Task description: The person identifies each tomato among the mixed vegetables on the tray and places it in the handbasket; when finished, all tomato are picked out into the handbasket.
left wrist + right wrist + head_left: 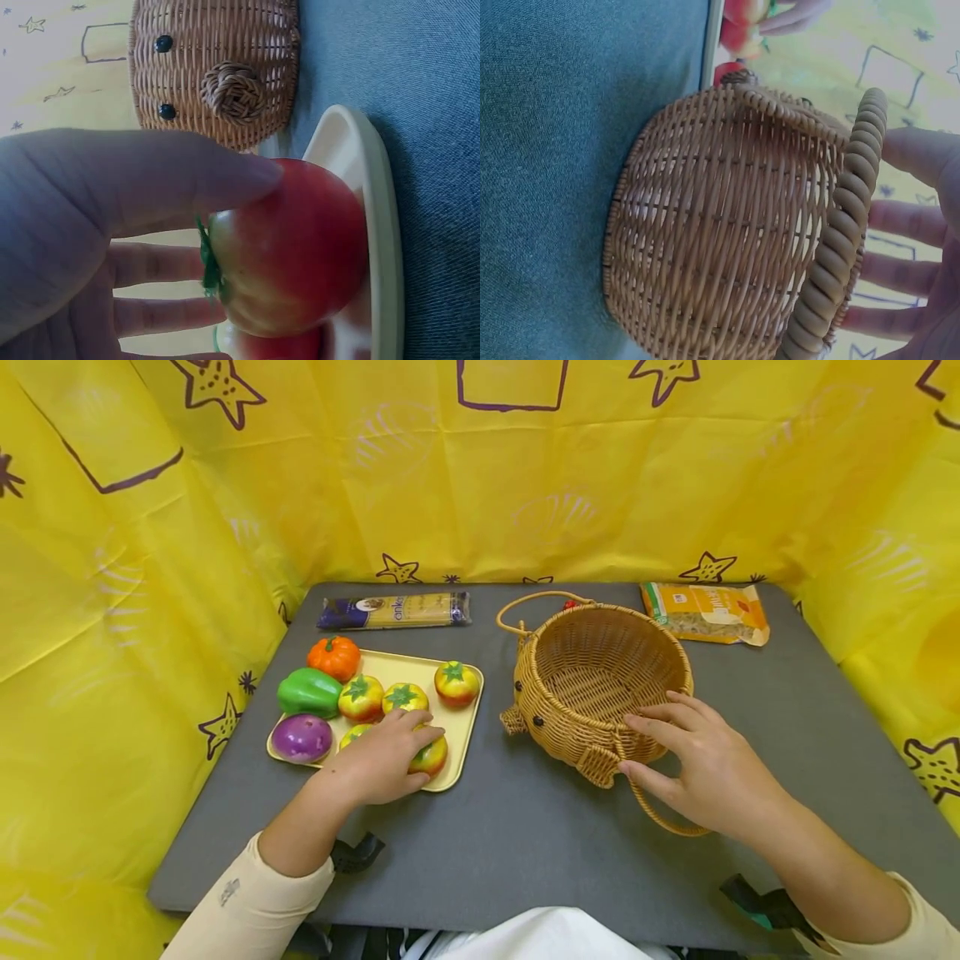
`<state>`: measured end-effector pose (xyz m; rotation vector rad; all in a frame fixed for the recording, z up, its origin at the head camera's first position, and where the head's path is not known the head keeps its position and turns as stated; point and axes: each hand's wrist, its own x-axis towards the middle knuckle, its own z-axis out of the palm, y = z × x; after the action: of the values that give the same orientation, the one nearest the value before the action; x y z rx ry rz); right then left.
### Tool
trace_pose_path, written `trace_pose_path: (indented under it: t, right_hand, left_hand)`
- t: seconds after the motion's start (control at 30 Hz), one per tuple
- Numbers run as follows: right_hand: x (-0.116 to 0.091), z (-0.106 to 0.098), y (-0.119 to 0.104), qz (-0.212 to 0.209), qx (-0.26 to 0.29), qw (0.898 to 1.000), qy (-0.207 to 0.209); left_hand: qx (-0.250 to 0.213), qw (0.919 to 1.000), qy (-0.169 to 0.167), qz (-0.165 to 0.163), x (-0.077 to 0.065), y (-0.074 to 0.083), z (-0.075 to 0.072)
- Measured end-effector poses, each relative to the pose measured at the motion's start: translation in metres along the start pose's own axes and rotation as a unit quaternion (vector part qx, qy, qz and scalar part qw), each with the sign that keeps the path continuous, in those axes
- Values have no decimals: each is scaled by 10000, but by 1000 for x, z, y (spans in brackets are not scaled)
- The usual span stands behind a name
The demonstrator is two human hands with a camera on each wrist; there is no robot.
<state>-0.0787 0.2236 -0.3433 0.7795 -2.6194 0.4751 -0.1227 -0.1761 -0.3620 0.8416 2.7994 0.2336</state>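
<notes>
Tomato (431, 760) between thumb and fingers of left hand (384, 758), gripped, in near right corner of cream tray (452, 773). Other tomatoes (405, 696) just beyond knuckles. Wicker basket (562, 731) right of tray, apart from it; right hand (708, 760) at near right rim, fingers loosely spread, thumb near handle (678, 830), contact with wicker unclear.

We saw a grey table (525, 860) that bore a cream tray (460, 731) on the left, a wicker basket (570, 737) right of it, a pasta packet (395, 611) behind the tray and an orange packet (705, 612) at far right.
</notes>
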Motion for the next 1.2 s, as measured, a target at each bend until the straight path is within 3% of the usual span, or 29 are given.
trace_pose_path:
  t: [0.2,0.5,0.77,1.0,1.2]
  right_hand:
    - [-1,-1,1,-30,0,9999,-108]
    - [-2,-1,2,-103,58,9999,-68]
    - [-1,-4,5,-179,47,9995,-259]
    - [-2,-9,13,-496,131,9980,-368]
    - [-3,-5,8,-385,103,9987,-305]
  left_hand:
    - [-24,9998,-82,155,2,-3,4]
    - [-138,9998,-84,119,5,-4,0]
    - [-139,9986,350,373,6,-2,-7]
    - [-182,9980,451,411,7,-2,-15]
    - [-232,9960,700,497,11,-1,-22]
